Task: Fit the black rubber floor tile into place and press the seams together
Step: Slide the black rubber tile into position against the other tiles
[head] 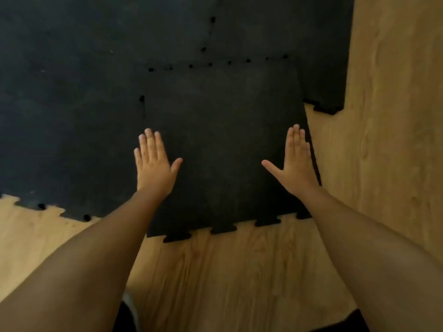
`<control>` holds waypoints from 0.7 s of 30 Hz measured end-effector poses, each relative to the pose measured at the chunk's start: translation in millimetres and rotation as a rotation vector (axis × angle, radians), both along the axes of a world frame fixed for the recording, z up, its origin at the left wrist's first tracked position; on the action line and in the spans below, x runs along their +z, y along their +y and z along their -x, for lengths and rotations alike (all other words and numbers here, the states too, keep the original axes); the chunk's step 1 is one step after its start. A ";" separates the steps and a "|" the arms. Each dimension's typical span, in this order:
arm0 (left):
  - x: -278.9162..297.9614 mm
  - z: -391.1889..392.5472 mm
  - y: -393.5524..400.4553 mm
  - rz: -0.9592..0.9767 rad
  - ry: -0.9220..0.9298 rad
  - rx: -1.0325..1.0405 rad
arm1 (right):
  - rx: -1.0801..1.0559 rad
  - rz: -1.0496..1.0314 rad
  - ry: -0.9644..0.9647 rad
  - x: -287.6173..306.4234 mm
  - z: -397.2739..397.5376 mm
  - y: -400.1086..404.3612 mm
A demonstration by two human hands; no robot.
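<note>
— Where do we have the black rubber tile (223,149)?

— Under both palms: our left hand (153,164) lies flat on its left edge, our right hand (296,161) flat near its right edge, fingers stretched out, thumbs spread inward, gripping nothing.

— And around it?

— Laid black mats (72,104) border it on the left and far side, with small dark gaps along the seams; another mat (321,56) sits at far right. Wood-look floor (239,271) shows bare on the near and right sides.

— How does the tile look?

— Dull, dark, speckled — interlocking tabs jut from its near edge.
</note>
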State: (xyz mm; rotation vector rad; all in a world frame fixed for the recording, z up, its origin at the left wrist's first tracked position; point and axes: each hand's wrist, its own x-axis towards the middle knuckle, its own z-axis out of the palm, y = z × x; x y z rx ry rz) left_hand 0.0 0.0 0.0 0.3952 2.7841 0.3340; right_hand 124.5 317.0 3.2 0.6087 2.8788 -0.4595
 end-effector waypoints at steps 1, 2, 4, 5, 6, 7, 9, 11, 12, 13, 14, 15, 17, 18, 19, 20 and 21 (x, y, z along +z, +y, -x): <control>-6.4 -5.7 -2.6 0.037 -0.049 0.053 | -0.047 0.004 -0.036 -8.9 -6.9 3.6; -8.7 -8.7 -3.4 0.051 -0.106 0.098 | -0.083 0.030 -0.098 -12.7 -12.9 8.7; -15.3 -15.1 -6.5 0.060 -0.167 0.164 | -0.089 0.015 -0.257 -25.5 -33.3 16.9; -14.9 -15.9 -4.5 0.045 -0.178 0.189 | -0.066 -0.010 -0.292 -30.5 -41.3 20.1; -10.9 -14.0 -1.3 0.032 -0.196 0.238 | -0.067 -0.015 -0.307 -31.4 -43.9 23.0; -6.0 -11.2 1.0 0.024 -0.217 0.312 | -0.086 -0.013 -0.300 -31.8 -43.2 25.1; 0.1 -3.7 3.5 -0.022 -0.277 0.484 | -0.245 0.037 -0.264 -29.0 -36.7 24.3; 1.5 -1.4 4.7 -0.086 -0.329 0.573 | -0.402 0.096 -0.256 -29.6 -31.4 22.6; 0.3 -1.9 5.9 -0.103 -0.326 0.584 | -0.448 0.108 -0.251 -28.6 -28.8 20.3; -2.0 -2.2 6.5 -0.113 -0.313 0.587 | -0.480 0.115 -0.226 -29.2 -26.0 19.0; -3.2 -2.8 6.8 -0.111 -0.290 0.584 | -0.522 0.118 -0.166 -28.8 -22.6 16.7; -3.3 -3.1 6.7 -0.106 -0.258 0.577 | -0.574 0.107 -0.081 -28.2 -19.2 14.8; -2.3 0.7 3.8 -0.140 -0.209 0.603 | -0.692 0.103 0.062 -23.5 -11.6 12.8; -0.3 6.0 1.1 -0.210 -0.215 0.686 | -0.751 0.151 0.082 -20.1 -7.1 15.4; 4.5 12.5 -0.1 -0.314 -0.246 0.819 | -0.814 0.233 0.072 -12.8 -2.0 20.4; 8.4 20.1 -1.3 -0.425 -0.290 0.967 | -0.874 0.336 0.046 -7.5 2.2 29.6; 12.0 27.7 -1.7 -0.512 -0.334 1.086 | -0.916 0.440 0.018 -0.1 6.8 39.4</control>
